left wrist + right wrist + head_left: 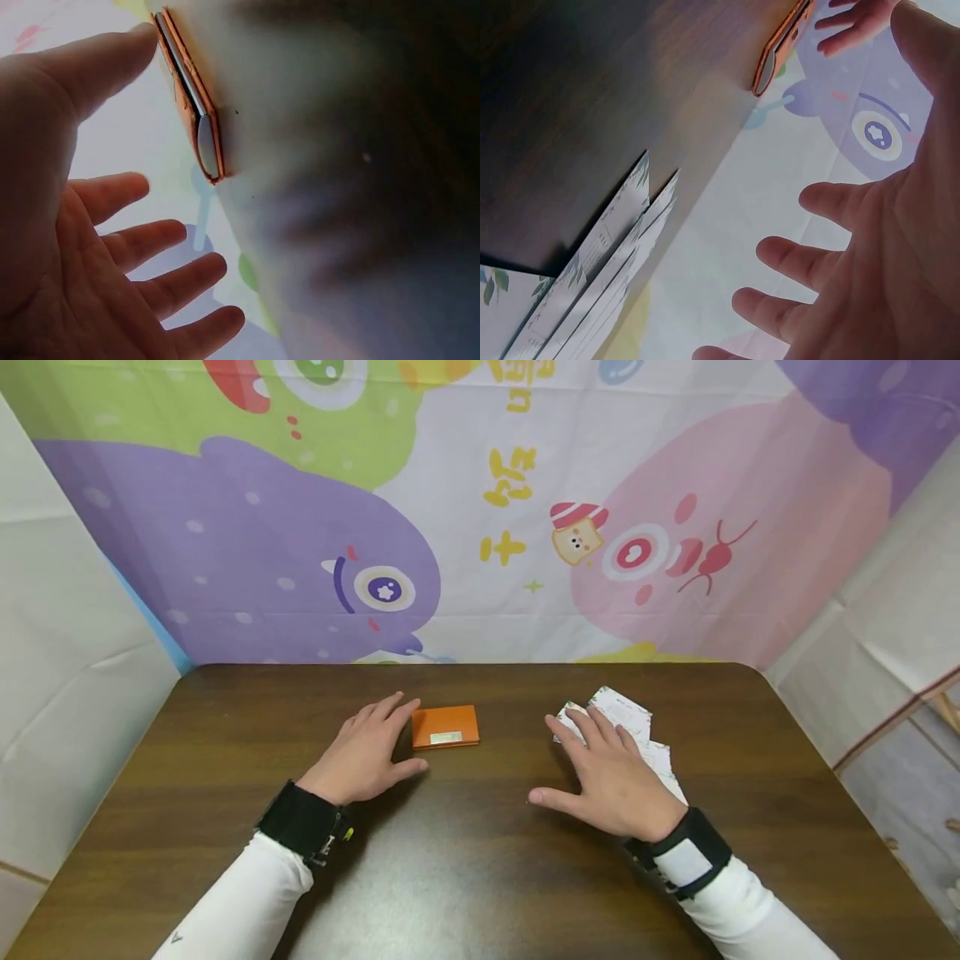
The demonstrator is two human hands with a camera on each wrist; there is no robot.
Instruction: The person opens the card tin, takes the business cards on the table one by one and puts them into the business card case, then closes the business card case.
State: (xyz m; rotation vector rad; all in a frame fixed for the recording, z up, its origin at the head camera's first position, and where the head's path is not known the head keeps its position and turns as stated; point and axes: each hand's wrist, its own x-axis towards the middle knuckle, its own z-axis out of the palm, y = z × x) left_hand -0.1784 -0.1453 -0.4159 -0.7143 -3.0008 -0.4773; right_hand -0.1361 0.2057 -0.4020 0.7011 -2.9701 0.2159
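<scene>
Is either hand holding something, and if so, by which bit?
Nothing is held. The left hand has its fingers spread near the orange case, and the right hand has its fingers spread over the white cards.

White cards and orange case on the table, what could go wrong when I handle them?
The white cards overlap unevenly, so grabbing one might drag or scatter others. The orange case lies flat, so it could slide across the table instead of lifting.
</scene>
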